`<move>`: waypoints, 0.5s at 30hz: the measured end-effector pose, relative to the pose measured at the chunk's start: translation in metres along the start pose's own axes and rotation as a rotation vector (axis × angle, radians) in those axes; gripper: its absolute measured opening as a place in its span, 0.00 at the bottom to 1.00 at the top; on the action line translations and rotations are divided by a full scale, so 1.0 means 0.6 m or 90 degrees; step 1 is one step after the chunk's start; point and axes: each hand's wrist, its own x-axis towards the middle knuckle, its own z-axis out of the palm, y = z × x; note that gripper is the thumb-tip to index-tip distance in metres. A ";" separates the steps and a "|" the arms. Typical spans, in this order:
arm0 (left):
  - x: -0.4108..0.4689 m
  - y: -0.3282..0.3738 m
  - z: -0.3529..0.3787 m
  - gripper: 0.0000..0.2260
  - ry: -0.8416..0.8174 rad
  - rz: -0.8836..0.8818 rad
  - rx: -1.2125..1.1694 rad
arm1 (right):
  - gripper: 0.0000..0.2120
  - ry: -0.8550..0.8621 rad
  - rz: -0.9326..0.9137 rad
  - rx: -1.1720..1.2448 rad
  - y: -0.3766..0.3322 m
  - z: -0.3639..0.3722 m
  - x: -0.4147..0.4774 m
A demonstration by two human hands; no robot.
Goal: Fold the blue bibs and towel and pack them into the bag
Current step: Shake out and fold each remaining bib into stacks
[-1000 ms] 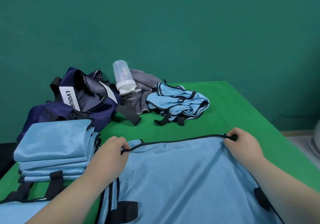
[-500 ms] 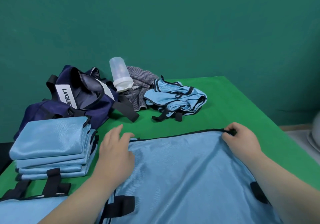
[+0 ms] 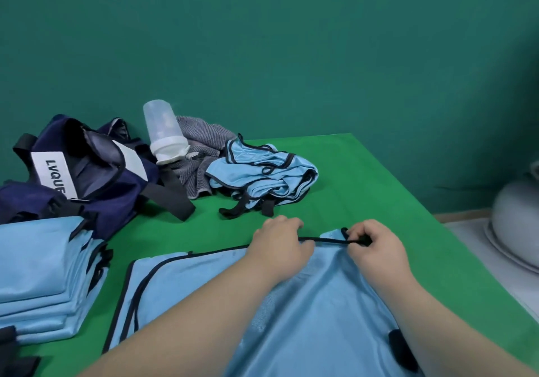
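Observation:
A light blue bib [image 3: 186, 286] with black trim lies spread on the green table [image 3: 364, 184] in front of me. My right hand [image 3: 376, 250] pinches its black-edged far corner. My left hand [image 3: 281, 245] rests on the far hem just left of it, fingers curled over the black edge. A stack of folded blue bibs [image 3: 43, 271] sits at the left. Several crumpled blue bibs [image 3: 262, 175] lie in a heap at the back. The navy bag [image 3: 84, 172] stands open at the back left. A grey striped towel [image 3: 201, 149] lies bunched beside it.
A translucent bottle with a white cap [image 3: 163, 131] leans upside down between the bag and the towel. A grey rounded object [image 3: 516, 219] sits off the table's right edge. The green wall [image 3: 291, 41] closes the back.
My left hand has slid right along the bib's far hem and now sits next to my right hand. The bib's left part has shifted and shows a folded edge.

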 end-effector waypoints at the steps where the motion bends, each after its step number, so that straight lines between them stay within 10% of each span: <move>1: 0.009 0.006 0.005 0.21 -0.019 -0.007 0.003 | 0.13 0.003 -0.010 0.011 0.002 0.000 0.001; 15: 0.051 0.054 0.023 0.08 -0.049 -0.080 -0.273 | 0.16 0.010 -0.071 0.043 0.023 0.008 0.009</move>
